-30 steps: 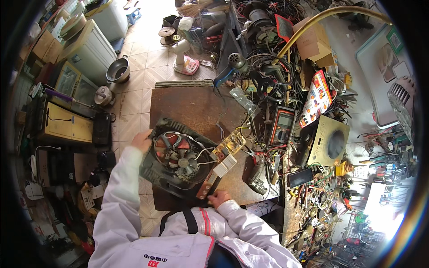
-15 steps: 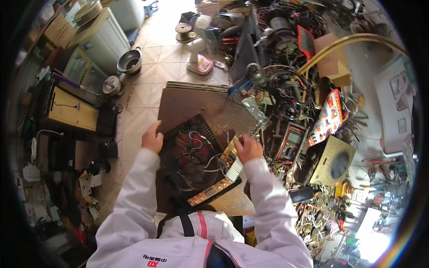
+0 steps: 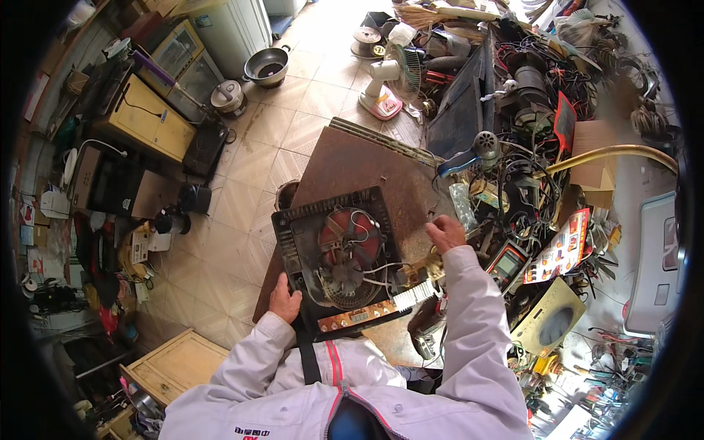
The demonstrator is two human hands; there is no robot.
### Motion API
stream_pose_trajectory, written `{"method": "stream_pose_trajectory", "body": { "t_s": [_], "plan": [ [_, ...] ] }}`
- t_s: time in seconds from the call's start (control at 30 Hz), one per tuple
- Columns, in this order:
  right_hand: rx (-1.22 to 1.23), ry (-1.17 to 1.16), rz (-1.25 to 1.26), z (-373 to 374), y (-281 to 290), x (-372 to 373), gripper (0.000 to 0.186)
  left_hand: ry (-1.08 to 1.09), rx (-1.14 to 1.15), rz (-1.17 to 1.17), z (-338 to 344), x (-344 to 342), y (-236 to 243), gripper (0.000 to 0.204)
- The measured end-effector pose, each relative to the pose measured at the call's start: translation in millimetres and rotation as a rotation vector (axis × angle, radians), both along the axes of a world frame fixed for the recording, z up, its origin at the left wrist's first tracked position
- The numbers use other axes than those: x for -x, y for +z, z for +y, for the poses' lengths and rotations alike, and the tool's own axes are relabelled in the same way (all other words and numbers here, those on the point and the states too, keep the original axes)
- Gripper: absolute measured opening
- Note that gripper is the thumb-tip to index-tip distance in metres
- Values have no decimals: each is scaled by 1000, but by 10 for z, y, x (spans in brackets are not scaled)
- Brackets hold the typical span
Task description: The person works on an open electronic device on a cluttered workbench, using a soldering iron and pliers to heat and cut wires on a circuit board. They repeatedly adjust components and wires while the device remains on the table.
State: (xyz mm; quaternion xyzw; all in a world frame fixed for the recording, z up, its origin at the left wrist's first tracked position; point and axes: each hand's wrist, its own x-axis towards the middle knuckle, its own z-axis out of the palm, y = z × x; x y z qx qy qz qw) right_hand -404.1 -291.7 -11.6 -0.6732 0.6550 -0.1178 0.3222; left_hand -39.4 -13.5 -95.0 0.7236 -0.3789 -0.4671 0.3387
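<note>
An opened black induction cooker base (image 3: 284,242) lies on the brown tabletop, with a dark red round coil part (image 3: 341,238) and white wires inside. A copper-coloured control strip (image 3: 359,316) runs along its near edge, beside a finned metal heat sink (image 3: 414,295). My left hand (image 3: 284,301) grips the casing's left side near its close corner, thumb over the edge. To the right of the casing, my right hand (image 3: 446,233) is over the tabletop with its fingers pinched together. Whatever those fingertips hold, if anything, is too small to make out.
A blue hair dryer (image 3: 469,155) and tangled cables crowd the table's right side, with a multimeter (image 3: 506,264) close to my right forearm. Beyond the table stand a desk fan (image 3: 381,81) and a wok (image 3: 267,67) on the tiled floor. A wooden cabinet (image 3: 180,363) is at lower left.
My view has turned, so the table appears tilted. My left hand has moved from the casing's far-left side to its near-left side. My right hand has left the circuit board for the tabletop farther right.
</note>
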Motion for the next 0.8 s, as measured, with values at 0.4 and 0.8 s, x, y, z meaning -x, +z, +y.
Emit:
{"method": "stream_pose_trajectory", "body": {
  "t_s": [0.4,0.8],
  "plan": [
    [-266,67,-309,246,385,287,39,-175,22,338,-568,-846,370,59],
    [16,116,-99,445,520,62,34,1,272,-596,-809,40,985,46]
  ]
}}
